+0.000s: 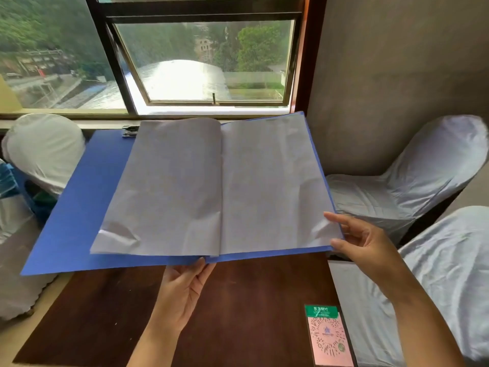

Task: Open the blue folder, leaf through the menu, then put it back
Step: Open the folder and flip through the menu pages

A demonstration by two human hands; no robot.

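Observation:
The blue folder (76, 207) lies spread open above the dark wooden table (238, 308), its left cover flat and its right side raised. Pale grey menu pages (219, 192) fill the middle, blank-looking and creased. My left hand (182, 290) holds the folder from below at the spine, at its near edge. My right hand (362, 239) grips the lower right corner of the right-hand page and cover, thumb on top of the page.
A pink QR-code card (328, 337) with a green header lies on the table's near right. White-covered chairs stand at the right (412, 176), near right (434, 274) and far left (45, 147). A window (206, 62) is straight ahead; a small metal clip (130, 131) lies by the sill.

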